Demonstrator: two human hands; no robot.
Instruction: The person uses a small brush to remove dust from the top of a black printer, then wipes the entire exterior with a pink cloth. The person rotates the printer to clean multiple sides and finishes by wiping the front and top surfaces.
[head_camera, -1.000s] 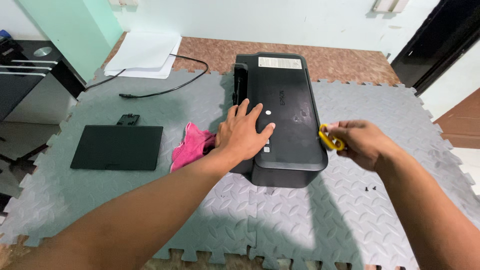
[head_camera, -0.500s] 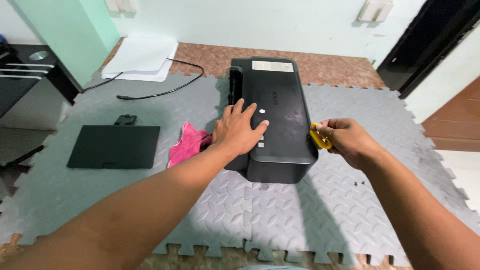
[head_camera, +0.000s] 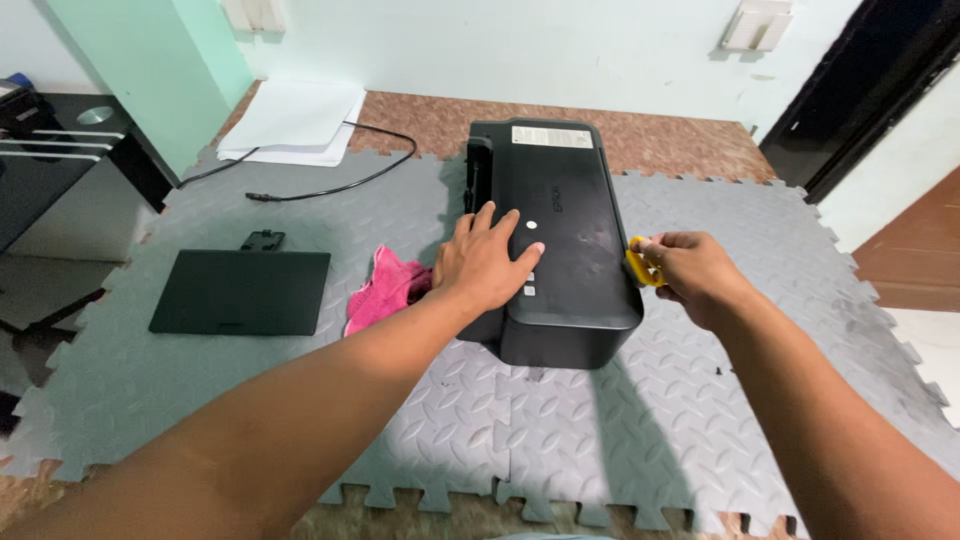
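The left hand (head_camera: 485, 262) lay flat, fingers spread, on the top of the black printer (head_camera: 560, 240) at the centre of the frame. The right hand (head_camera: 692, 272) was curled around a yellow tool (head_camera: 638, 266), pinching it against the printer's right edge. A pink cloth (head_camera: 388, 287) lay just left of the left hand, touching the printer's side. Further left, a flat black panel (head_camera: 240, 292) rested on the grey foam mat (head_camera: 600, 440).

A grey interlocking foam mat (head_camera: 700, 420) covers the floor (head_camera: 430, 115) — on it lie a black printer (head_camera: 570, 260), a pink cloth (head_camera: 385, 288), a flat black panel (head_camera: 240, 292) and a black cable (head_camera: 330, 185); white paper sheets (head_camera: 295, 120) rest on the floor beyond.
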